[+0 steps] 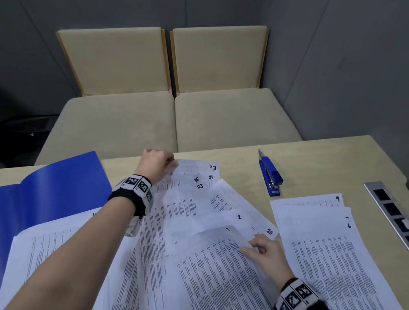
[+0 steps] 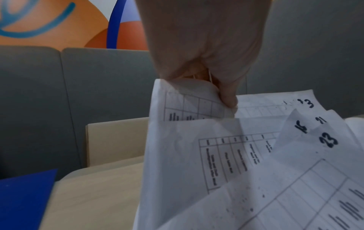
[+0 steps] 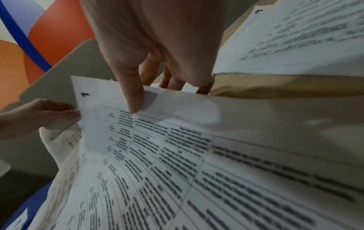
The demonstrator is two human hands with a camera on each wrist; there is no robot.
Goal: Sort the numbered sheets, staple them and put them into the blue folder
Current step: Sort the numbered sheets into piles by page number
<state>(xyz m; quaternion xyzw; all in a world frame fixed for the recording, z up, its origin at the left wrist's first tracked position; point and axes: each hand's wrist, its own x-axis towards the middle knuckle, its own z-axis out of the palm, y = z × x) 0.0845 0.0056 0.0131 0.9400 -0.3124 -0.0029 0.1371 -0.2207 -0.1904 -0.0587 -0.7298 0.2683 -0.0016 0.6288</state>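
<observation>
A loose fan of numbered printed sheets [image 1: 192, 216] covers the middle of the table, with corners marked 3, 21, 15, 23, 2 and 20 showing. My left hand [image 1: 158, 164] grips the far top edges of several of these sheets [image 2: 189, 101] and holds them lifted. My right hand [image 1: 263, 248] pinches the top edge of sheet 1 [image 3: 157, 132], thumb on top and the fingers underneath. The open blue folder [image 1: 30, 197] lies at the left, partly under the sheets. A blue stapler [image 1: 270, 177] sits beyond the papers toward the right.
A second pile of sheets [image 1: 328, 243], with 9 and 6 showing, lies at the right. A grey socket panel [image 1: 399, 215] is set into the table's right edge. Two beige seat cushions [image 1: 177, 116] stand behind the table. A pen [image 1: 261, 153] lies at the stapler's far end.
</observation>
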